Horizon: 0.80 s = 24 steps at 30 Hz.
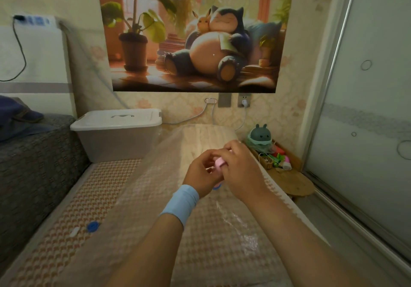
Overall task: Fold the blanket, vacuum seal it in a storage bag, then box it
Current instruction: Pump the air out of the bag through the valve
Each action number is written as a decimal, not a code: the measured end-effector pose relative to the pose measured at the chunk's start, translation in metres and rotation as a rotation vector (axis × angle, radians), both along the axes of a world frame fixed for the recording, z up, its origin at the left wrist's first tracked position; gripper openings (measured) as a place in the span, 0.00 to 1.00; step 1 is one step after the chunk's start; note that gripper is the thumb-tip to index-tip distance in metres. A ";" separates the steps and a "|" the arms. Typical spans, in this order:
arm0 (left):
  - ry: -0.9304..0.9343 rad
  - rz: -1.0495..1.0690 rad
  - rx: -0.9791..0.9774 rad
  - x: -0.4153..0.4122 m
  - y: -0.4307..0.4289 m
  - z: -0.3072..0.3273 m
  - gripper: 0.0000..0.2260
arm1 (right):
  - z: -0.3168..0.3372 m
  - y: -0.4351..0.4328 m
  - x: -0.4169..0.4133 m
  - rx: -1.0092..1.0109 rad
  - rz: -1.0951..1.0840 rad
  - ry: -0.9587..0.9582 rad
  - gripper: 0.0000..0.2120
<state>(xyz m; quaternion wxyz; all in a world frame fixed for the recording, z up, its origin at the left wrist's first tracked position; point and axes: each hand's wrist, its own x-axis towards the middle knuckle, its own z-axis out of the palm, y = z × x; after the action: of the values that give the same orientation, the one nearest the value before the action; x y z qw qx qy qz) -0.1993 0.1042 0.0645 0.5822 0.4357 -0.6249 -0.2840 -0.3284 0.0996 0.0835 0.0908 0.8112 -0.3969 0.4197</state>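
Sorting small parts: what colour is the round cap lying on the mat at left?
Blue; the round cap shows best in the head view.

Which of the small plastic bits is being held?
The pink one, pinched between left hand and right hand; the blue cap and white clip lie on the mat.

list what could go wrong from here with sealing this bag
1. The blue cap and white clip lie loose on the mat beside the storage bag; shifting the bag may bury them or flick them away.
2. The left hand and right hand pinch one small pink piece over the bag; a slipped grip could drop it into the folds.
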 end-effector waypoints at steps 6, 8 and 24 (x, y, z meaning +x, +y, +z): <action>0.047 0.001 0.011 0.000 -0.005 -0.001 0.18 | 0.037 0.004 -0.008 -0.208 0.076 -0.083 0.13; 0.048 0.019 0.008 0.003 -0.010 -0.003 0.20 | 0.060 0.011 -0.007 -0.422 0.101 -0.180 0.11; 0.011 -0.003 0.003 0.011 -0.014 -0.007 0.20 | 0.073 0.029 0.002 -0.279 0.126 -0.143 0.17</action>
<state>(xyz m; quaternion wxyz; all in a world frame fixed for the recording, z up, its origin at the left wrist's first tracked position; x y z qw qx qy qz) -0.1882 0.0901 0.0577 0.5848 0.4341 -0.6217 -0.2883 -0.3263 0.1289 0.1567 0.1476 0.7821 -0.2887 0.5321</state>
